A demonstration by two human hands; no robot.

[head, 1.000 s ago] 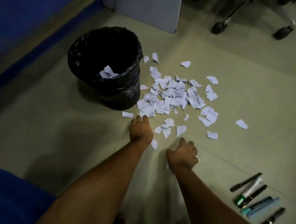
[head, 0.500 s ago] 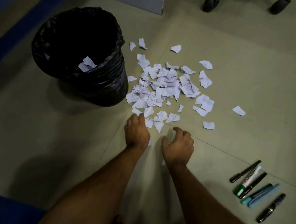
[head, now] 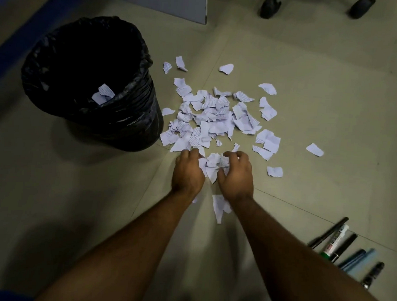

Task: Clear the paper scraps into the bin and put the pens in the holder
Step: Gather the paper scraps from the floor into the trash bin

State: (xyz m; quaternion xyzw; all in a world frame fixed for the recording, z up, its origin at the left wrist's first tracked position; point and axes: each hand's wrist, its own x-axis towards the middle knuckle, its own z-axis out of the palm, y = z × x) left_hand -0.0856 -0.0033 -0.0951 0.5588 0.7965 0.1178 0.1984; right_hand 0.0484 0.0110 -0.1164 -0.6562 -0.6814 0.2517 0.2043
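Barely started tbh: most paper scraps (head: 215,119) litter the floor (head: 322,92) mid-frame, only a couple inside the bin (head: 93,80) upper left, left hand (head: 188,172) and right hand (head: 236,177) each with its grip cupped around a small clump (head: 211,166), pens (head: 346,248) untouched lower right, no holder visible.

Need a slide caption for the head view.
Both hands, left hand and right hand, gather paper scraps beside the bin; pens wait.

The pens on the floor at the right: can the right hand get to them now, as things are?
Probably yes for the path, not this instant. The pens lie on bare floor beside the right forearm, nothing covering them. But the right hand and left hand are gathering paper scraps between them, so it is occupied.
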